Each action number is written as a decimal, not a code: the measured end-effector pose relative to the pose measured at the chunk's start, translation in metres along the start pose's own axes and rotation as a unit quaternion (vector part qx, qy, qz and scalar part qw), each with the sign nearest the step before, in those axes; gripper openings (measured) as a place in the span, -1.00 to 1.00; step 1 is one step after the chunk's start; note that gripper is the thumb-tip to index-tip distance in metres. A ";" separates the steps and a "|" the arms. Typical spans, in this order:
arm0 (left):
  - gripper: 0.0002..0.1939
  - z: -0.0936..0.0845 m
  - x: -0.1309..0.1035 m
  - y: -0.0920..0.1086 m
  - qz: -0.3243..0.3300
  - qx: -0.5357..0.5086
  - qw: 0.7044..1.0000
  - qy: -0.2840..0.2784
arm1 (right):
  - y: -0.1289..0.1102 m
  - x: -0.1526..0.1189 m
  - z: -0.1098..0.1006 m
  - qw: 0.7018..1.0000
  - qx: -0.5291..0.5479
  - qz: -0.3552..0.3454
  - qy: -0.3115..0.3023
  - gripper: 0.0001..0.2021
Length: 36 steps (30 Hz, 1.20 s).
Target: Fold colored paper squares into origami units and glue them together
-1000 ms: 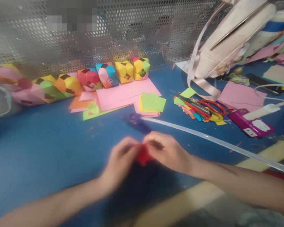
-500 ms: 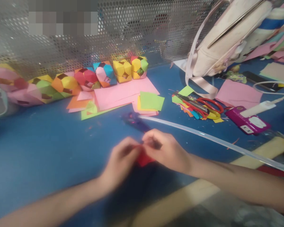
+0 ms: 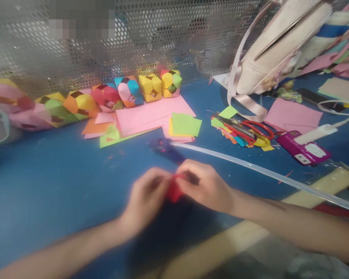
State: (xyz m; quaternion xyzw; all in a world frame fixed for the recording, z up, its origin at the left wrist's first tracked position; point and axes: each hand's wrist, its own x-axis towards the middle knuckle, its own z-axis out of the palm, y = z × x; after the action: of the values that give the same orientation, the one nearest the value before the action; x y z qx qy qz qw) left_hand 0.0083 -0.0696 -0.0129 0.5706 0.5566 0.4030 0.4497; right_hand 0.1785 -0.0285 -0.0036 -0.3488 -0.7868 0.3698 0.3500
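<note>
The left hand (image 3: 147,195) and right hand (image 3: 206,186) each pinch the red paper (image 3: 175,192) between thumb and fingers, keeping it between them over the blue table (image 3: 75,182), near the clear rod (image 3: 251,165). Beyond, paper balls (image 3: 129,92) with dark openings line the mesh (image 3: 168,42). The white bag (image 3: 292,46) leans at upper right, zip (image 3: 287,30) showing, contents hidden from view.
</note>
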 end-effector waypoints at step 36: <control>-0.96 0.003 0.004 -0.006 -0.033 -0.029 0.999 -0.030 | 0.013 0.000 0.008 0.992 -0.085 -0.088 0.031 -0.84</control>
State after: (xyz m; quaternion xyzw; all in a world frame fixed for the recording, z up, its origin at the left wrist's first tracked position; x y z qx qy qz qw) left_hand 0.0094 -0.0656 -0.0195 0.5500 0.5495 0.3868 0.4959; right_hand 0.1761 -0.0250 -0.0184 -0.3181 -0.8319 0.2582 0.3744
